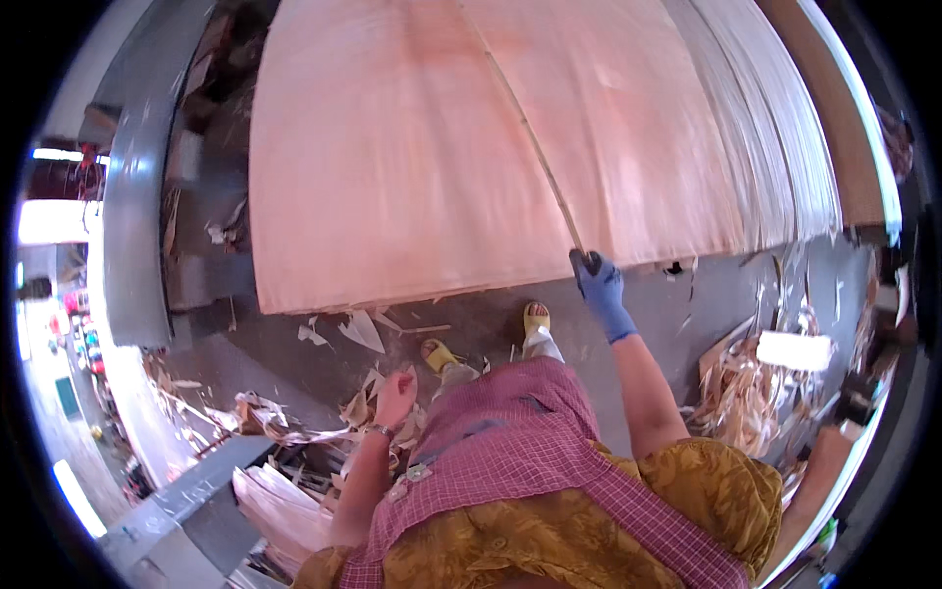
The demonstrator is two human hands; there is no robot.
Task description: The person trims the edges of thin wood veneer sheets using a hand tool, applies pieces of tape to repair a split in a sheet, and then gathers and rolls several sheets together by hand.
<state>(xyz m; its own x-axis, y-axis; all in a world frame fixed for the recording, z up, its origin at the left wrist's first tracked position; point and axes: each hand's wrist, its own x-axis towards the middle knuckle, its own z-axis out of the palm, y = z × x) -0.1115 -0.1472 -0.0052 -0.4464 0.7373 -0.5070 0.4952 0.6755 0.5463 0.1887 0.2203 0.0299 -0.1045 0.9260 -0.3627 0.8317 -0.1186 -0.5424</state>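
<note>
My right hand (600, 292), in a blue glove with dark fingertips, is closed round the near end of a long thin stick (531, 133). The stick reaches away from me over a broad stack of pinkish wood veneer sheets (422, 167). Whether it touches the top sheet I cannot tell. My left hand (395, 400) is bare, with a band at the wrist. It hangs by my left side, apart from the stack, its fingers curled with nothing seen in them.
Veneer scraps (361, 331) litter the grey floor between my feet and the stack. A bigger heap of strips (741, 398) lies on the right. A long grey metal beam (147, 196) runs along the left. Behind my left arm stands a metal frame (186, 501) with veneer pieces beside it.
</note>
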